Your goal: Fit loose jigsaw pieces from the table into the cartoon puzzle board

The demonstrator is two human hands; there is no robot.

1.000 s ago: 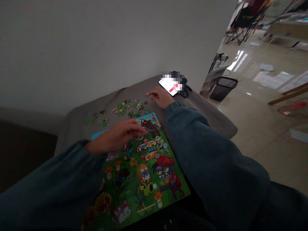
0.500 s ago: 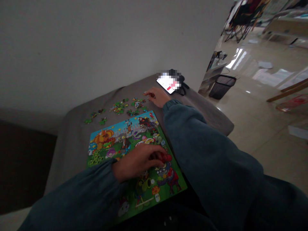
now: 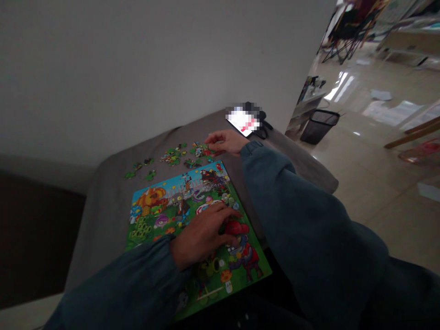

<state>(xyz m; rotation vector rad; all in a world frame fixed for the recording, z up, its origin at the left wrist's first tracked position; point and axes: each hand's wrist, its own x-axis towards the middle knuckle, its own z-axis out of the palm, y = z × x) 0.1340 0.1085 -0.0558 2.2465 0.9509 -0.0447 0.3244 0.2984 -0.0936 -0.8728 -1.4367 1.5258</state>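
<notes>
My left hand (image 3: pixel 202 233) rests on a cartoon jigsaw puzzle board (image 3: pixel 147 229), thumb and forefinger spread around a red-capped figure at its right side. Plants and zombie-like characters fill the colourful picture. Beyond the board's far edge, my right hand (image 3: pixel 227 141) reaches down to a cluster of loose puzzle pieces (image 3: pixel 198 150). Its thumb and fingers come together at the right end of that cluster, seemingly on a reddish puzzle piece (image 3: pixel 208 152), though the dim light blurs the contact. More puzzle pieces (image 3: pixel 173 156) lie to the left, with several scattered green pieces (image 3: pixel 150 175) farther left.
A lit phone (image 3: pixel 242 123) and a dark strapped object (image 3: pixel 263 123) lie at the back of the grey cloth-covered surface (image 3: pixel 106 197). A wall (image 3: pixel 154 68) rises behind. On the tiled floor to the right stand a waste bin (image 3: pixel 319 126) and a folding chair (image 3: pixel 347 34).
My right hand has lowered, its fingers closing together over the loose pieces. My left thumb and forefinger have spread wider on the board. The whole view has shifted slightly.
</notes>
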